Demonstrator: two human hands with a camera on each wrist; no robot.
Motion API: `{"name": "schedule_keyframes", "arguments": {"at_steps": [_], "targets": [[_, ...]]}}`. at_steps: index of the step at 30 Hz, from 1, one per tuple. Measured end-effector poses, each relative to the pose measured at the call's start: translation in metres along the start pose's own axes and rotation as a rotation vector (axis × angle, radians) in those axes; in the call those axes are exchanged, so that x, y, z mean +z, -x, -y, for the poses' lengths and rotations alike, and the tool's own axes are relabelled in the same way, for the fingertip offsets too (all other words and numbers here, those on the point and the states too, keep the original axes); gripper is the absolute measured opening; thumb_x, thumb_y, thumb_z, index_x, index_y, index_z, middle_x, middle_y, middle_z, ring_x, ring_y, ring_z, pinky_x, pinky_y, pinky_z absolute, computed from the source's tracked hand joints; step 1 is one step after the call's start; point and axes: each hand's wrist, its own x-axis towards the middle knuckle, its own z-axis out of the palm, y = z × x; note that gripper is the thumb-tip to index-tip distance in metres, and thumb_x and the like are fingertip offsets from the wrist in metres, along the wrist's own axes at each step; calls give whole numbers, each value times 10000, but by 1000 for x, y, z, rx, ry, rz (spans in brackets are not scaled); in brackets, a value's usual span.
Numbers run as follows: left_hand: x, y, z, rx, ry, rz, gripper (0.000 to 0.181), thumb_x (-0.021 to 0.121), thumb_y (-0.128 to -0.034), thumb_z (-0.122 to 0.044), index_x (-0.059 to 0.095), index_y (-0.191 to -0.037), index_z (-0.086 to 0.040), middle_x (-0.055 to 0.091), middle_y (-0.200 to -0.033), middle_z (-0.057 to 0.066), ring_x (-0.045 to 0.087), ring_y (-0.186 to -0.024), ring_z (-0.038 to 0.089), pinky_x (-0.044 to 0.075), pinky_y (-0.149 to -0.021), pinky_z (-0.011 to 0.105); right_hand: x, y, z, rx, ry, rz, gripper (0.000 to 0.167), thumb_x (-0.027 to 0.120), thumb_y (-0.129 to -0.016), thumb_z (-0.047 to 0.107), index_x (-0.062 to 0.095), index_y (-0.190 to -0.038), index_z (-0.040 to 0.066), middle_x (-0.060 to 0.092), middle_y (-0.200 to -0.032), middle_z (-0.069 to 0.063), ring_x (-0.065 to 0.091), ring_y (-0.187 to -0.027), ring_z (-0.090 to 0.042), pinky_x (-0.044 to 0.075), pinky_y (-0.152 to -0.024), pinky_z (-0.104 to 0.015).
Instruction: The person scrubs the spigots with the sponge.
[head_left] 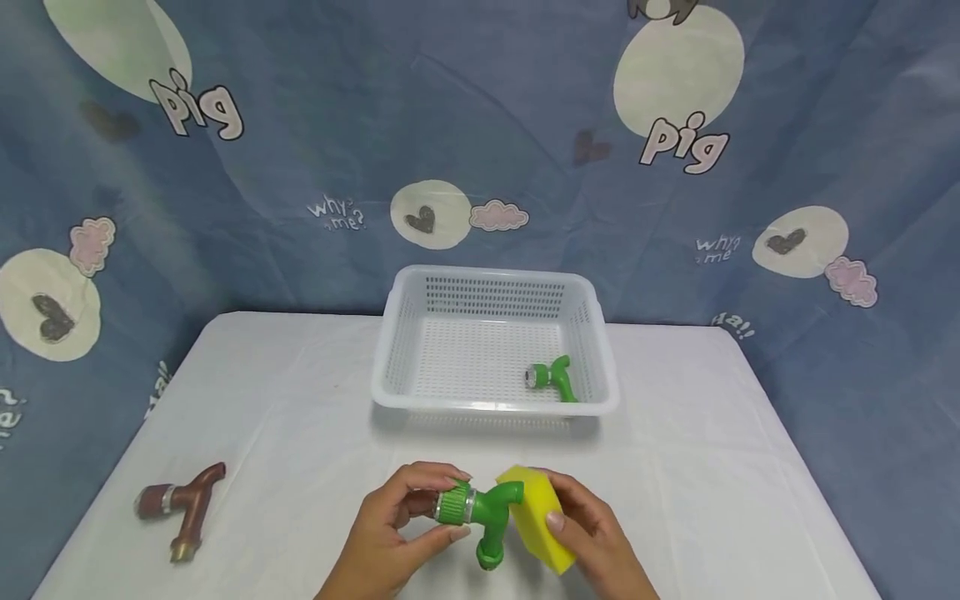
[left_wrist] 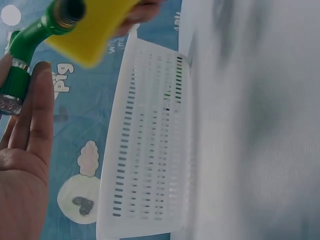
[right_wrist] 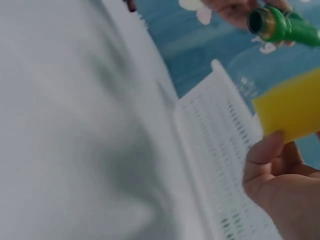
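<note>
A green tap (head_left: 492,518) is pinched at its ribbed knob end by my left hand (head_left: 397,527), fingers above and thumb below. Its spout points right and its open threaded end shows in the left wrist view. My right hand (head_left: 594,533) grips a yellow sponge (head_left: 542,518), thumb on the near face. In the head view the sponge stands right beside the spout; whether they touch I cannot tell. The right wrist view shows the sponge (right_wrist: 292,106) with the thumb and curled fingers at its lower edge.
Behind the hands stands a white plastic basket (head_left: 495,407) with another green tap (head_left: 553,377) lying in its right side. A brown tap (head_left: 193,508) lies at the left of the white-covered table (head_left: 285,400). A blue patterned cloth (head_left: 480,100) hangs behind.
</note>
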Motion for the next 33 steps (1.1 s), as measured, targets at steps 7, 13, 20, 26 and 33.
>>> {"name": "schedule_keyframes", "arguments": {"at_steps": [7,13,20,26,33], "targets": [[2,1,-2,-80,20,-86,470,820,-852,86,603,-1250,-37,673,-1247,151,760,-883,309,646,-731,372,22,0,0,-257,17,7,454,560,-1037,-14,549,-1488,37,568,-1417,-177,596,-1161,-198,541,-987,-319],[-3,3,-2,-97,-43,-173,452,825,-848,86,607,-1224,-37,681,-1215,129,758,-886,300,640,-759,339,32,6,-5,-206,180,-71,461,684,-980,16,648,-1423,140,606,-1303,-143,594,-1046,-214,522,-805,-304],[-8,2,0,-74,-99,-208,468,837,-823,103,623,-1215,-34,681,-1161,115,749,-871,240,624,-765,297,21,11,-12,-288,386,-86,468,731,-966,60,673,-1403,218,630,-1237,-41,592,-1007,-193,506,-698,-313],[-5,1,4,-117,-132,-186,438,865,-835,24,641,-1194,-87,708,-1106,65,734,-843,205,608,-777,277,17,9,-6,-381,398,-190,485,728,-957,13,660,-1414,162,625,-1235,-53,587,-951,-182,514,-718,-294],[3,-3,4,-156,-198,-239,407,906,-822,-83,679,-1151,-165,735,-1083,3,708,-854,203,591,-829,258,30,11,-9,-332,422,-206,476,755,-954,79,678,-1394,244,618,-1224,-6,590,-959,-178,507,-693,-298]]}}
